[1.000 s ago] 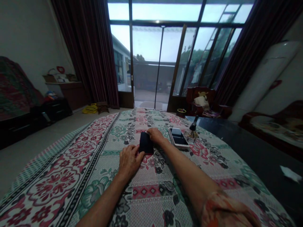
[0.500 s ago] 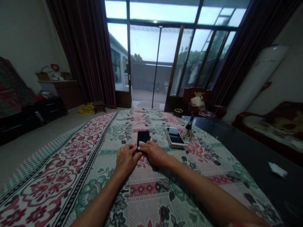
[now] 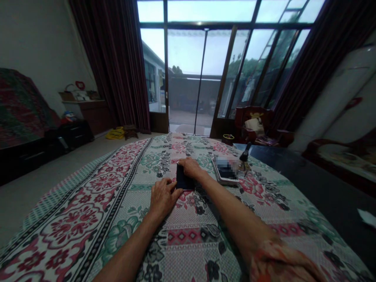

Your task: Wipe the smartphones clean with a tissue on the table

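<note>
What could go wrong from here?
The black smartphone might slide on the patterned tablecloth if the right hand, at its far end, pushes harder than the left hand at its near-left edge steadies.

The right forearm could bump the white-edged phone beside it, perhaps nudging that into the black-topped bottle.

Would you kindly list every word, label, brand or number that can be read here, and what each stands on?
No text can be read.
Dark phone: no lettering visible.
White-edged phone: screen pixelated, nothing legible.
Yellow bag: any print is too small and blurred.
</note>
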Motion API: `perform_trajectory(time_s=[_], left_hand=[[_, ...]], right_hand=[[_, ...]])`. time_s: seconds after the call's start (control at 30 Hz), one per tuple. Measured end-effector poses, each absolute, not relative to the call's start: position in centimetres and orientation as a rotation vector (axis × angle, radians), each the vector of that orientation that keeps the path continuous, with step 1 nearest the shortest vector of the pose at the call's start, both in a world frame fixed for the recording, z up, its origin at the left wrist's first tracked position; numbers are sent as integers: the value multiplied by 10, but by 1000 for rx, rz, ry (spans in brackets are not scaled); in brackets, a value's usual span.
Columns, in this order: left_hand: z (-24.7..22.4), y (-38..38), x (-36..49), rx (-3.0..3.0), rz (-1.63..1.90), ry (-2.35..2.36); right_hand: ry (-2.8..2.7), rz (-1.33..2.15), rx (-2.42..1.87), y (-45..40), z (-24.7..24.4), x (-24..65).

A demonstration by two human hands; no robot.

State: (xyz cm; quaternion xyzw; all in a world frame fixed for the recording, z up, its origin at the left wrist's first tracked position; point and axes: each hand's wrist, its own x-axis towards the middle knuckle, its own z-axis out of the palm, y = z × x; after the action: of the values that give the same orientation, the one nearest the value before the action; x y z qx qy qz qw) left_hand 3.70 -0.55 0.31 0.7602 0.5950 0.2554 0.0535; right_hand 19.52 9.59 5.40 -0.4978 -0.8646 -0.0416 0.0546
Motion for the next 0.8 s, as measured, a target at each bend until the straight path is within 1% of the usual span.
perform_trajectory(time_s=[0.13, 0.23, 0.4, 0.5, 0.6, 0.8], left_hand=[[4, -5, 37, 2301, 781, 1802], [3, -4, 36, 2289, 795, 1781], [5, -7, 36, 2299, 806, 1771], [6, -8, 37, 2309, 777, 1793], [8, -8, 38, 2300, 745, 1818], [9, -9, 39, 2276, 742, 1838]], right_hand=[[-2661, -138, -1331, 79, 43, 198], [-2682, -81, -1194, 53, 39, 204], [-2712, 0, -1024, 3, 41, 216], [-2711, 35, -986, -10, 44, 221], [-2726, 31, -1042, 6, 45, 221], [-2699, -19, -1322, 77, 54, 207]])
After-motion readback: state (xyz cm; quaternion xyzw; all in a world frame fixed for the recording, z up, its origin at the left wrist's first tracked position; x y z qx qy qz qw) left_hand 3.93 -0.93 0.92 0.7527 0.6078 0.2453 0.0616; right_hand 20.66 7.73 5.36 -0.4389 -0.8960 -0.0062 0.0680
